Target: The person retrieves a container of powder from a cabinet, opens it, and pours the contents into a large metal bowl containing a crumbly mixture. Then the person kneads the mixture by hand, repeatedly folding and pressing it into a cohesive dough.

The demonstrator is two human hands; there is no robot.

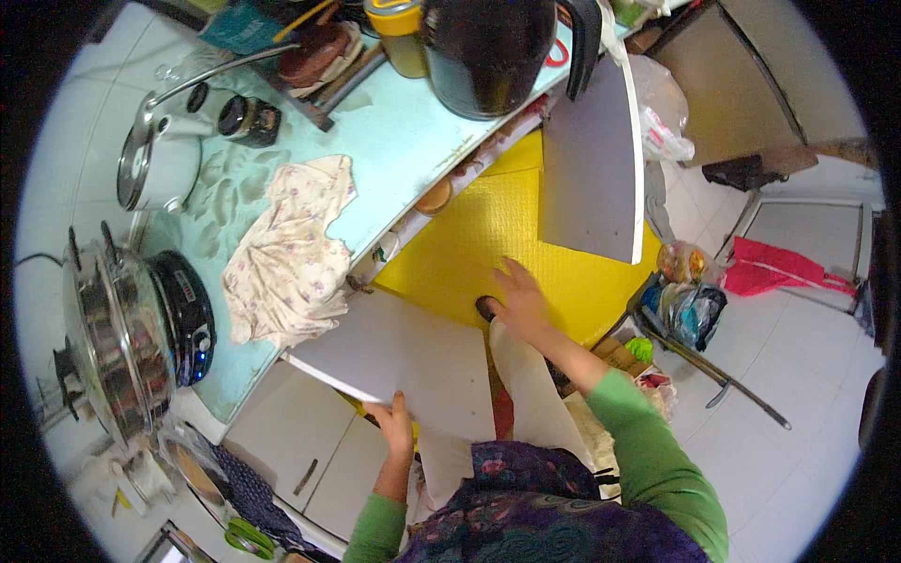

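My left hand (395, 424) grips the top edge of an open white cabinet door (415, 352), its thumb against the grey inner face. My right hand (522, 302) reaches out bare, fingers apart and slightly blurred, over a yellow textured floor mat (450, 246). A second cabinet door (591, 162) stands open beyond it. Between the two doors, the inside of the cabinet is mostly hidden under the countertop. A dark shoe tip (486, 307) shows beside my right hand.
On the pale green countertop (383, 169) lie a floral cloth (303, 246), a black thermal jug (489, 56), a white kettle (165, 172) and a glass-lidded electric steamer (120, 338). To the right, a metal-shafted stick (711, 373) and plastic bags (686, 310) are on the floor.
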